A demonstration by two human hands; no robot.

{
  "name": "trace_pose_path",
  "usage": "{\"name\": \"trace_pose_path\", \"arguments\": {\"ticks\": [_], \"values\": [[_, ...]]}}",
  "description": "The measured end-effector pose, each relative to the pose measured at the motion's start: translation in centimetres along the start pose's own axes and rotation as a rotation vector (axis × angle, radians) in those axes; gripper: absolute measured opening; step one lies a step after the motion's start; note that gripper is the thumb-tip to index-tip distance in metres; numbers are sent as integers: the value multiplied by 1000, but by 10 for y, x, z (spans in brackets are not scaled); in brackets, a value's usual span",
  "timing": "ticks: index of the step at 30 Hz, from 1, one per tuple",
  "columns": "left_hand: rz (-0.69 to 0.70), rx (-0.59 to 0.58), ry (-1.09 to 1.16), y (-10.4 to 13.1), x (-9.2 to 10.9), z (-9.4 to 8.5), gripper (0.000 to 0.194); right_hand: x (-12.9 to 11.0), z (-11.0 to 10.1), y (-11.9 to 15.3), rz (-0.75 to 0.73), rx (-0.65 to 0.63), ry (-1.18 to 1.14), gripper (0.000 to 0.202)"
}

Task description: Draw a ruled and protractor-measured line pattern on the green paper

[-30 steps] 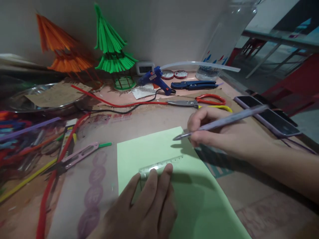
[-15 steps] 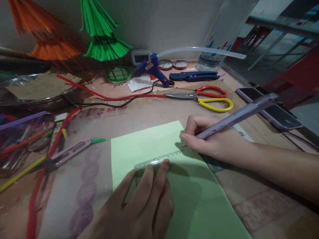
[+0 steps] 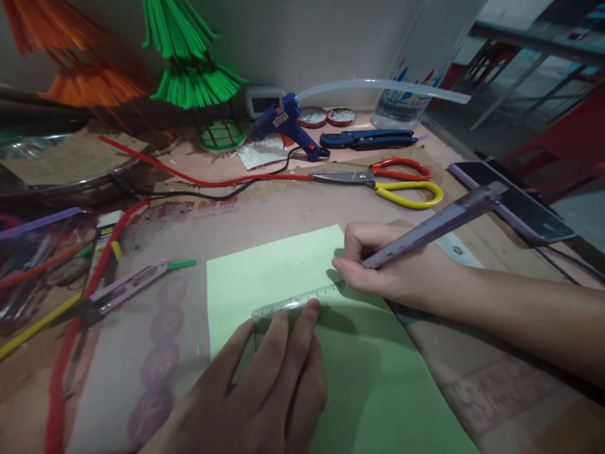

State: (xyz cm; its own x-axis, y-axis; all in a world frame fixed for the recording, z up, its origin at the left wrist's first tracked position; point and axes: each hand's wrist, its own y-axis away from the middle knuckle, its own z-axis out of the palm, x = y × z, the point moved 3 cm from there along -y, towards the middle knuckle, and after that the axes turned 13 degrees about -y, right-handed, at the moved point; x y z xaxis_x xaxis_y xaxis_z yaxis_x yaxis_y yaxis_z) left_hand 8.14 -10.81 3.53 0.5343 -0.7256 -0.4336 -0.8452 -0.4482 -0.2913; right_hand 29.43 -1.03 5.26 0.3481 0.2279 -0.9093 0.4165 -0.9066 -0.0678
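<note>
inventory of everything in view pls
Paper sheet: 1, pale green, centre
Plastic ruler: 1, clear, on sheet
Slim pen: 1, purplish, right of ruler
Metal scissors: 1, red and yellow handles, behind sheet
Plastic glue gun: 1, blue, back centre
Hinged tool: 1, blue, beyond scissors
Round shallow tins: 2, red, back centre
Fuzzy tiered models: 2, orange and green, back left
Metal bowl: 1, silver, left
Slotted snips: 1, pink, left of sheet
Flat phone: 1, dark, right
Tall bottle: 1, clear, back right
Small clutter: uncountable, multicoloured, left
Left hand: 1, on ruler
Right hand: 1, holding pen
</note>
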Motion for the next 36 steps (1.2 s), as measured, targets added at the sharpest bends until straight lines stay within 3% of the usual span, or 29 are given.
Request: {"name": "trace_pose_path", "arguments": {"ticks": [3,12,20,36], "values": [[13,-35,-3,-1,0,1,39,0,0,0,-9,-8,5,28],[-11,36,-10,1,2,4,42,4,0,2,-25,24,4,29],[9,-55,4,-1,-1,-3,42,3,0,2,-41,25,6,28],[0,25,-17,1,1,4,41,-1,-2,1,39,17,8,27]]}}
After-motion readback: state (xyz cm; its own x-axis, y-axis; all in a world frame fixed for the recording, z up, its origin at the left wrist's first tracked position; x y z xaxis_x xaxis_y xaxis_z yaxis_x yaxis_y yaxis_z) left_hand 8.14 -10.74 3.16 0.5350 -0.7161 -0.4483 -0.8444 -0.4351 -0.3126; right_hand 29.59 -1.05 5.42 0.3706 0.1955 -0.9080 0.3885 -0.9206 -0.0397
